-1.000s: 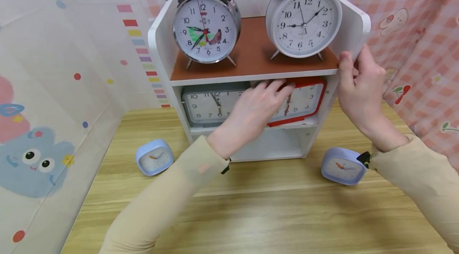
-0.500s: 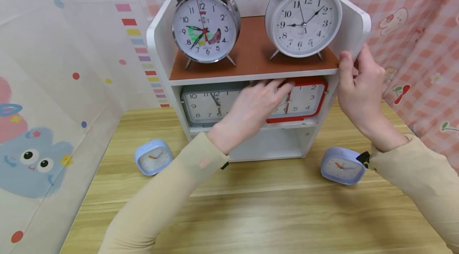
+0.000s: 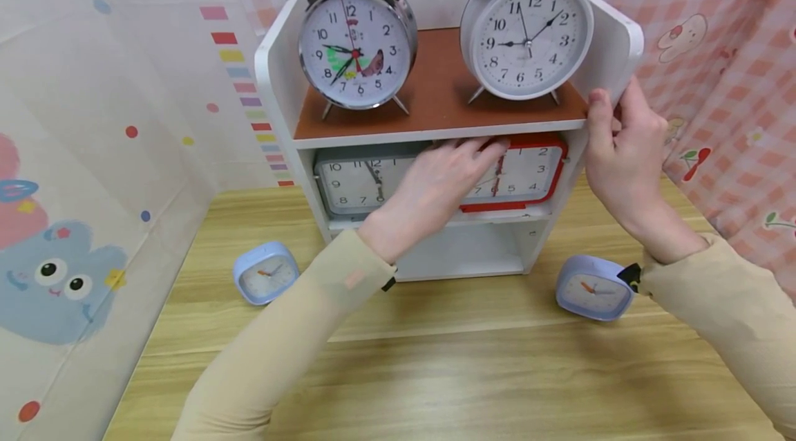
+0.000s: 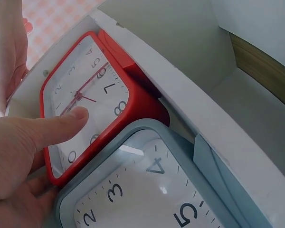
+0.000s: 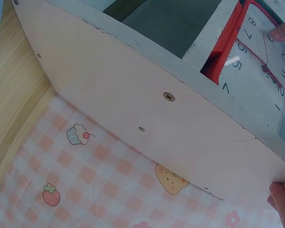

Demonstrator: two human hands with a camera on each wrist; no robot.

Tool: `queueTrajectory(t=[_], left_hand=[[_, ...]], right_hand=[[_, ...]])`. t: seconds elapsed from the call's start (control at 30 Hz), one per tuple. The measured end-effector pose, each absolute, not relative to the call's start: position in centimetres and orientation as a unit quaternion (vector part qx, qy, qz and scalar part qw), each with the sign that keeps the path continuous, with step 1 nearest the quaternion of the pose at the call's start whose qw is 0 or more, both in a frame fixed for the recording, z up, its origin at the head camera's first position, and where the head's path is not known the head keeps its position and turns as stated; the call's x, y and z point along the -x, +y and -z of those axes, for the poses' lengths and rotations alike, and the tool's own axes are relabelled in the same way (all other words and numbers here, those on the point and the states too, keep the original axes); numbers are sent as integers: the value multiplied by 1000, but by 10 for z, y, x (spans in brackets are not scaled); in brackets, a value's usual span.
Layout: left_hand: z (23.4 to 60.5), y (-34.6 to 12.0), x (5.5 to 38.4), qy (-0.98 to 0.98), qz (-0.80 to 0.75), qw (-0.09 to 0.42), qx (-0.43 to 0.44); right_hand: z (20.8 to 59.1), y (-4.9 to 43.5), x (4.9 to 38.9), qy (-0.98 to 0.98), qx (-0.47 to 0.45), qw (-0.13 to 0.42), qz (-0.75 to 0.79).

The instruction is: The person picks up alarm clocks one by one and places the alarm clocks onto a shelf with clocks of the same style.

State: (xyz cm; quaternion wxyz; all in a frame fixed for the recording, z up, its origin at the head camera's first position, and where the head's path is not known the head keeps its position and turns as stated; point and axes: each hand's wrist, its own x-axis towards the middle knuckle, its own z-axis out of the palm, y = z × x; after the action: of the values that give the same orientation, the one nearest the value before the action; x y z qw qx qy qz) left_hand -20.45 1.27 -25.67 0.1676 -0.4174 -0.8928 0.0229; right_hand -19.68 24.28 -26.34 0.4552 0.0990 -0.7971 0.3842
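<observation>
In the head view my left hand [image 3: 429, 182] reaches into the middle tier of a white shelf unit [image 3: 373, 139] and holds a red-framed clock [image 3: 537, 168]. The left wrist view shows the thumb [image 4: 78, 116] on the dial, with the other fingers over the top edge and partly hidden. To its left stands a grey-blue rectangular clock [image 3: 348, 182], partly covered by that hand. My right hand [image 3: 628, 157] grips the front edge of the unit's right side panel [image 5: 133, 85], near the upper board.
On the brown top board stand a silver twin-bell alarm clock [image 3: 357, 50] and a white one [image 3: 527, 40]. Small blue clocks flank the unit on the wooden table [image 3: 435, 386], one at left [image 3: 267, 274] and one at right [image 3: 593, 287].
The red clock has shifted slightly left under my left hand, and its lower left end sits a little higher and more level. My right hand stays in place on the side panel.
</observation>
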Motion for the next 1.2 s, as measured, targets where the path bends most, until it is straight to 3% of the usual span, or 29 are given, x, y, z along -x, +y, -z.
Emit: queueTrajectory(t=[1.2], left_hand=[[259, -5, 205, -867, -15, 217, 449]], right_hand=[[265, 242, 197, -789, -96, 466, -389]])
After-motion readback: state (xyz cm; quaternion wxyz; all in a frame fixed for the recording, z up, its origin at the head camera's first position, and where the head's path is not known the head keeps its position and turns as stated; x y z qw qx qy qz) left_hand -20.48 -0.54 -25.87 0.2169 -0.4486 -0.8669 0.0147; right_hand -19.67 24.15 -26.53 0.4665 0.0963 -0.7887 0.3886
